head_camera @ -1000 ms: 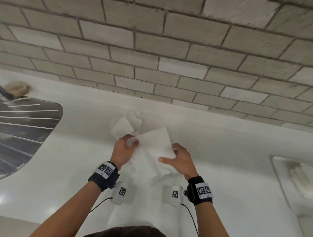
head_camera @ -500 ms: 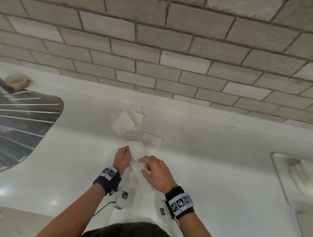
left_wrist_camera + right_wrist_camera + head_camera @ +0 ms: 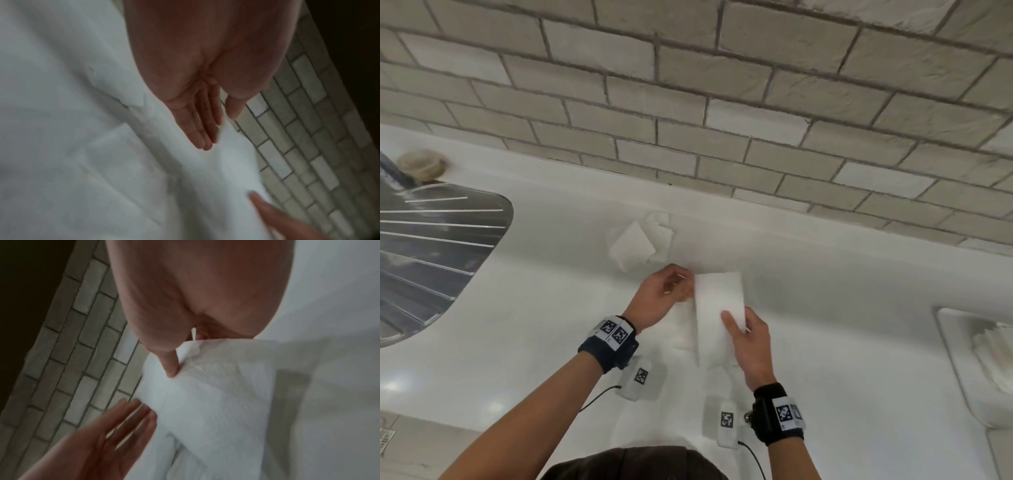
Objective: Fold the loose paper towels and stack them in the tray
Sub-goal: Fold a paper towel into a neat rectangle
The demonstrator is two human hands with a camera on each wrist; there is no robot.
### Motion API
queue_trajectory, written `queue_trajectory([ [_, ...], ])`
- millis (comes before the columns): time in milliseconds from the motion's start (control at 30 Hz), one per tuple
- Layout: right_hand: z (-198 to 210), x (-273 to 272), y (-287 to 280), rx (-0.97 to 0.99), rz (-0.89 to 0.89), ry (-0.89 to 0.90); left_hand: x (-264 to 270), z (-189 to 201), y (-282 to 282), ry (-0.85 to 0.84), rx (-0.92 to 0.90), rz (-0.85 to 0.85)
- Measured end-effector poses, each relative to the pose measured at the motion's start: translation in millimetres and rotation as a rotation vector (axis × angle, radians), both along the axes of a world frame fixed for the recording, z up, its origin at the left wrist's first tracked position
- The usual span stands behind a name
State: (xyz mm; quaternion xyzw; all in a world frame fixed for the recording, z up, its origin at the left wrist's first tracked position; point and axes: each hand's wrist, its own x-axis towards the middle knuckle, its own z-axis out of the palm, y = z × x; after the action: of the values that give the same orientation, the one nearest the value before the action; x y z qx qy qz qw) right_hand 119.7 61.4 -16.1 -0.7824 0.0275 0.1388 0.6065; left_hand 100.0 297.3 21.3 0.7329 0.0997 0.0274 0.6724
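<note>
A white paper towel (image 3: 717,301) folded into a long narrow strip is held up over the white counter (image 3: 842,308). My right hand (image 3: 736,322) pinches its near right part, thumb on top, as the right wrist view shows with the thumb (image 3: 170,368) pressed into the towel (image 3: 216,394). My left hand (image 3: 681,287) is at the strip's far left edge, its straight fingers (image 3: 205,129) touching the towel (image 3: 226,162). The white tray (image 3: 959,370) at the right edge holds folded towels (image 3: 993,356).
Loose paper towels (image 3: 637,243) lie on the counter near the brick wall (image 3: 722,120). Another white sheet (image 3: 681,329) lies under the held strip. A steel sink drainer (image 3: 431,246) fills the left side.
A second ago both hands held a wide open sheet. They came together and folded it, and now it is a narrow strip. The left hand's grip has loosened to straight fingers.
</note>
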Motion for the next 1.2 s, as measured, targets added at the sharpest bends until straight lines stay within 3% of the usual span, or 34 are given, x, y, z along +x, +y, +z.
queue_trajectory([
  [133,-14.5,13.5,-40.6,-0.241,-0.151,-0.058,-14.3,-21.4,25.4,0.080,0.506,-0.307],
  [233,-29.9,17.7,-58.6,-0.374,-0.127,-0.082,-30.5,-44.0,31.9,0.140,0.821,-0.481],
  [300,-35.4,16.3,-60.4,-0.515,-0.120,-0.154,-34.3,-54.9,32.7,0.105,0.842,-0.420],
  [400,-26.4,10.1,-47.9,-0.723,-0.151,-0.438,-30.1,-63.5,30.8,0.044,0.871,-0.328],
  [467,-12.8,5.4,-28.2,-0.628,-0.032,-0.517,-26.3,-68.3,29.5,0.001,0.910,-0.316],
  [600,-12.1,2.9,13.1,-0.513,0.356,-0.479,-19.9,-74.2,32.5,-0.106,1.006,-0.350],
  [767,-26.6,8.8,51.8,-0.632,0.629,-0.441,-14.9,-69.4,40.3,-0.076,0.946,-0.394],
  [933,-37.5,22.8,76.0,-0.705,0.637,-0.583,-16.7,-55.3,48.4,0.012,0.719,-0.345],
  [1067,-25.4,35.2,74.5,-0.403,0.481,-0.473,-24.8,-34.2,55.0,0.059,0.629,-0.232],
  [1200,16.3,42.4,67.7,-0.043,0.362,-0.308,-19.6,-23.4,55.3,-0.042,0.482,-0.057],
])
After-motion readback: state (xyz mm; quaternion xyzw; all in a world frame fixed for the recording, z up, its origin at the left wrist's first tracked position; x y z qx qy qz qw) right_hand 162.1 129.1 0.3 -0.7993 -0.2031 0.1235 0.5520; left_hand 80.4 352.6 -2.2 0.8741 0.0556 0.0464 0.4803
